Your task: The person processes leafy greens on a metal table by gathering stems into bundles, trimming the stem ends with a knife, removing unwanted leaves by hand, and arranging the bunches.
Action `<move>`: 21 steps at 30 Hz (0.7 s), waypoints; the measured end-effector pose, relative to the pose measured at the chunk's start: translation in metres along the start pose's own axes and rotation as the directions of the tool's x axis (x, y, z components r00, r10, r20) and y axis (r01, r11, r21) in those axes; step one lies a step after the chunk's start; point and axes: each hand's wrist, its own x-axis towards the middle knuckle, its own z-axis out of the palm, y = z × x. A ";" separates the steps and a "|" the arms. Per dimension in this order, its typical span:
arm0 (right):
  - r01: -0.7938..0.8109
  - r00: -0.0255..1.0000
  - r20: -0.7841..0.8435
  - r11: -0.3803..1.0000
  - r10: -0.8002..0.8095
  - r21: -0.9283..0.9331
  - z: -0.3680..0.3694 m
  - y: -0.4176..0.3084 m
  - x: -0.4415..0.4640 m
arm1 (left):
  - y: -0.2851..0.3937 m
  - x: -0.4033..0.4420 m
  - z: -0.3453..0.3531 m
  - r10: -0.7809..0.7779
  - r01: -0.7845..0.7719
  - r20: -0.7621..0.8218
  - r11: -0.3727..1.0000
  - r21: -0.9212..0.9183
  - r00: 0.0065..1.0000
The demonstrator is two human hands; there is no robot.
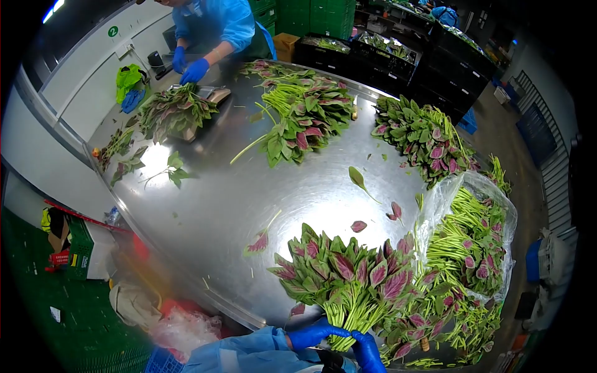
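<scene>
A bunch of red-and-green amaranth [351, 273] stands over the near edge of the metal table, leaves pointing away from me and stems toward me. Around its stem ends on the left, my blue-gloved left hand [313, 334] is closed. My right hand [368, 352], also gloved in blue, grips the same stems from the right. Loose amaranth stems and leaves [457, 326] lie just right of the bunch. Behind them a clear plastic bag [507, 217] lies open, full of more amaranth.
Amaranth piles lie at the table's far middle [308, 115] and far right [426, 140]. Across the metal table [211, 217], a co-worker [214, 28] in blue gloves handles another bunch [177, 112]. Loose leaves are scattered about. Black crates [444, 74] stand behind.
</scene>
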 end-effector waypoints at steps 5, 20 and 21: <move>0.056 0.998 -0.030 0.989 -0.061 -0.138 0.005 -0.004 -0.002 | 0.002 -0.003 0.007 -0.007 0.007 -0.001 1.000 0.002 1.000; 0.097 0.983 -0.147 0.992 -0.108 -0.084 0.025 -0.019 -0.022 | 0.010 -0.002 0.014 -0.037 0.041 -0.076 0.998 0.053 0.996; 0.077 0.986 -0.143 0.993 -0.089 -0.091 0.020 -0.018 -0.020 | 0.009 -0.002 0.014 -0.032 0.035 -0.069 0.999 0.034 0.997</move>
